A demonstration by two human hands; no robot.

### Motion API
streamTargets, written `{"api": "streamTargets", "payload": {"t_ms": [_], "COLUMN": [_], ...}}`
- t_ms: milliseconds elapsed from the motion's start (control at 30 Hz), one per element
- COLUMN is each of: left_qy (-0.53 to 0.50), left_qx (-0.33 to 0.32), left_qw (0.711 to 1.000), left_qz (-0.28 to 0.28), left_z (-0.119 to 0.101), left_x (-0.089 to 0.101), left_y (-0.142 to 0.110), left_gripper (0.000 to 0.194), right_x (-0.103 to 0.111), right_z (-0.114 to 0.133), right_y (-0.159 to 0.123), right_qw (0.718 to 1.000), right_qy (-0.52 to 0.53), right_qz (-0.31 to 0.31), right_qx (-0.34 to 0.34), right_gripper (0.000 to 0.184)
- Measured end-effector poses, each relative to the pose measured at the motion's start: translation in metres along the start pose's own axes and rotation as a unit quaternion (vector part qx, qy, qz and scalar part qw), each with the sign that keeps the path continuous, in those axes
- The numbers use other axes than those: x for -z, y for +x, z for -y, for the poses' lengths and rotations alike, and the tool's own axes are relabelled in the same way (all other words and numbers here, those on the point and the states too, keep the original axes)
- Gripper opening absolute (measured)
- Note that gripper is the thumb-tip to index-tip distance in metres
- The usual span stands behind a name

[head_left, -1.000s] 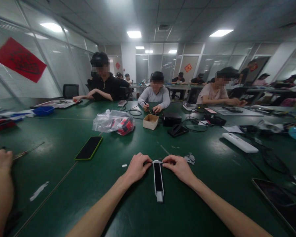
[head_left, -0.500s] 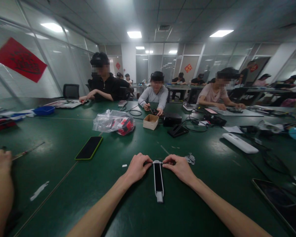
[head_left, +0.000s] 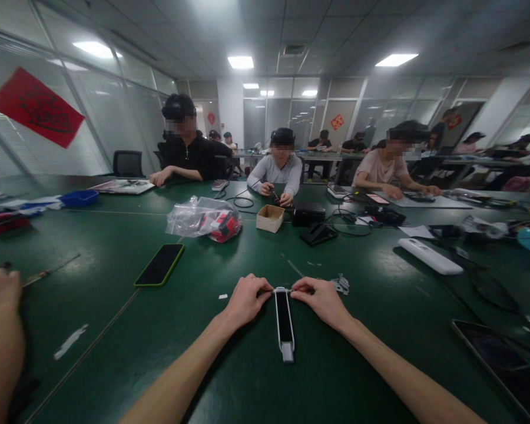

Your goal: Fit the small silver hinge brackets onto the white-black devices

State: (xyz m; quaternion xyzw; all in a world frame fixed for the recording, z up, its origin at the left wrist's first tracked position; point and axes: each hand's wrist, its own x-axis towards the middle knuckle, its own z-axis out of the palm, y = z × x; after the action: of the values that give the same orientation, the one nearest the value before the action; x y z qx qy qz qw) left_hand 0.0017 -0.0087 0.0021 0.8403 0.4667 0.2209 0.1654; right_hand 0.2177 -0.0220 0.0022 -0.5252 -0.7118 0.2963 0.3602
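Note:
A long narrow white device with a black face (head_left: 284, 322) lies lengthwise on the green table (head_left: 159, 353) straight in front of me. My left hand (head_left: 245, 299) is closed, its fingertips pinching the device's far end from the left. My right hand (head_left: 320, 299) is closed too and pinches the same far end from the right. Both forearms rest low over the table. A small crumpled silvery part (head_left: 340, 284) lies just beyond my right hand.
A phone in a green case (head_left: 159, 264) lies to the left, a clear bag of red and black parts (head_left: 204, 218) and a small cardboard box (head_left: 270, 217) farther back. A white remote-like bar (head_left: 429, 255) and cables lie right. Another person's arm (head_left: 0, 330) is at the left edge; three people sit opposite.
My hands and the device have barely moved. The person in black opposite has drawn an arm in toward the body.

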Motion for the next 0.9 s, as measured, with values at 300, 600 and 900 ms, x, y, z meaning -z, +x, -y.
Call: {"api": "streamTargets", "payload": {"t_ms": [300, 600, 900], "left_qy": [-0.006, 0.0, 0.009], "left_qx": [-0.004, -0.001, -0.003], "left_qw": [1.0, 1.0, 1.0], "left_qz": [-0.004, -0.001, -0.006], "left_z": [0.0, -0.001, 0.001], "left_x": [0.001, 0.001, -0.001], "left_y": [0.0, 0.0, 0.001], "left_gripper": [0.012, 0.01, 0.009], "right_x": [0.002, -0.002, -0.003], "right_z": [0.0, -0.009, -0.003], "right_y": [0.002, 0.01, 0.009], "right_qw": [0.998, 0.993, 0.992], "right_qy": [0.022, 0.039, 0.049], "right_qz": [0.032, 0.055, 0.067], "right_qx": [-0.047, -0.098, -0.097], "right_gripper": [0.017, 0.02, 0.02]}}
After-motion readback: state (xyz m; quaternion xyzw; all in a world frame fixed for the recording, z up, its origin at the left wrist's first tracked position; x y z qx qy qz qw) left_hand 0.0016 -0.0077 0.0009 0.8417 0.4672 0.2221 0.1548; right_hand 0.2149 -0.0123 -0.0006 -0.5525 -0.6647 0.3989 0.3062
